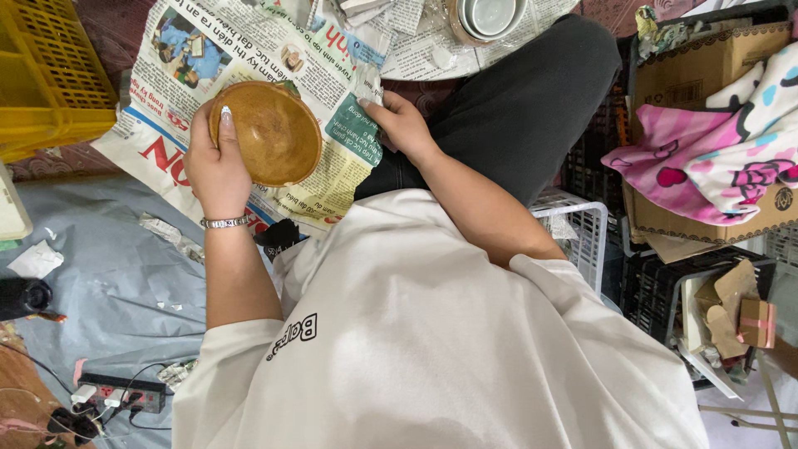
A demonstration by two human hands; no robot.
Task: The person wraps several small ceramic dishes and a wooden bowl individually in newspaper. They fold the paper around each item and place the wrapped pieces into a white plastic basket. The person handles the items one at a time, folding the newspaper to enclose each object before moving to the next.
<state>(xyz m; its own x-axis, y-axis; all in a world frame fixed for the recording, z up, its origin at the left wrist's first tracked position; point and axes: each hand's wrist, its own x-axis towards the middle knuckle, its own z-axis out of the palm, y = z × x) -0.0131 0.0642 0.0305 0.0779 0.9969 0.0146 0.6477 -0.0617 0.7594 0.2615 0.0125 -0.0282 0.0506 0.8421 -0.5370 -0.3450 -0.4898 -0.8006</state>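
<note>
Down at the middle of the view, the left hand [214, 162] clasps a brown glazed bowl [268, 131], thumb hooked over the rim at its 9 o'clock edge and fingers wrapped behind, so the bowl tilts with its hollow facing the camera. A silver bracelet [224, 222] circles that wrist. The bowl sits over a spread newspaper sheet [249, 50] that covers the floor and the person's lap, reaching from 10 o'clock toward 12 o'clock. At about 3 o'clock of the bowl, the right hand [401, 125] pinches the edge of the same newspaper sheet, fingers curled on the paper just beside the bowl but not touching it.

Toward 12 o'clock, a stack of pale bowls [490, 17] rests on more newspaper. A yellow plastic crate [50, 75] stands at 10 o'clock. A cardboard box [706, 66] at 2 o'clock carries a pink patterned blanket [706, 158]. A white wire basket [582, 233] sits by the right elbow at 3 o'clock. At 8 o'clock, a power strip [116, 395] lies on the grey floor sheet [100, 249], with scraps of paper near it.
</note>
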